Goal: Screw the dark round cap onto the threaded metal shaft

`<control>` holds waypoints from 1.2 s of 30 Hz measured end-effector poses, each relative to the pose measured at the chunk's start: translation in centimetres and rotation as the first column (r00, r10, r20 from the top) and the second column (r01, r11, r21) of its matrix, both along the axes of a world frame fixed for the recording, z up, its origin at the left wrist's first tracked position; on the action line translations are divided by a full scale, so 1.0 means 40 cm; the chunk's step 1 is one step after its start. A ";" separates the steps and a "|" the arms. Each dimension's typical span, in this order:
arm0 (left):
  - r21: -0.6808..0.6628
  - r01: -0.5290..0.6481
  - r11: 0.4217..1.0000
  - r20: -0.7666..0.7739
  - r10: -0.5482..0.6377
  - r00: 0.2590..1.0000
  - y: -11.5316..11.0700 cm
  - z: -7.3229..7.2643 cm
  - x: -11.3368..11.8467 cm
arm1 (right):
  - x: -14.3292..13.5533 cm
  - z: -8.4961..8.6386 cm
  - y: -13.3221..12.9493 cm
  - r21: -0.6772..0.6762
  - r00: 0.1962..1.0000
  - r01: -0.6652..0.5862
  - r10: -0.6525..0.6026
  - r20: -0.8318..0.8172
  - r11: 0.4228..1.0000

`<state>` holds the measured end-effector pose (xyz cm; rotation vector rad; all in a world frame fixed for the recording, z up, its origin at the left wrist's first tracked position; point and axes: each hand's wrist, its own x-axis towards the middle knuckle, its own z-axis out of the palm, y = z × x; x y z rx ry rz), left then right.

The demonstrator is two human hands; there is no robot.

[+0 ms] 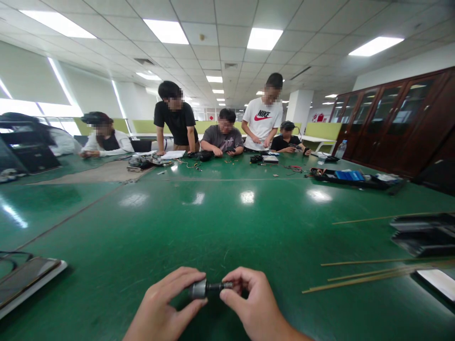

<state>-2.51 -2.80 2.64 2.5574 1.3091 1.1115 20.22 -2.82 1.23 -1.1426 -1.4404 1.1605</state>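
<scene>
A dark metal part [199,289] with a wide grey cylinder on its left end and a thin ridged shaft on its right lies level between my hands, low in the head view. My left hand [170,303] grips the wide cylinder between thumb and fingers. The thumb and index finger of my right hand [252,296] pinch the shaft's threaded-looking right end. My other right fingers are curled behind it, partly hidden.
Thin sticks [355,279] and black trays [419,232] lie at the right. A flat device [28,284] is at the left edge. Across the green table [199,213], several people work near scattered parts and a long black tray [355,177].
</scene>
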 end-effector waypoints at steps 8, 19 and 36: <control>0.002 -0.005 1.000 -0.006 0.005 1.000 0.001 0.003 -0.001 | 0.006 0.002 -0.004 0.028 1.000 0.006 -0.006 0.016 1.000; 0.003 -0.011 1.000 -0.013 0.011 1.000 -0.001 0.000 -0.002 | 0.006 0.006 -0.002 0.029 1.000 0.006 -0.006 -0.001 1.000; -0.006 -0.021 1.000 0.005 0.021 1.000 -0.002 0.006 -0.006 | 0.011 0.010 -0.004 0.056 0.999 0.031 -0.030 -0.013 0.998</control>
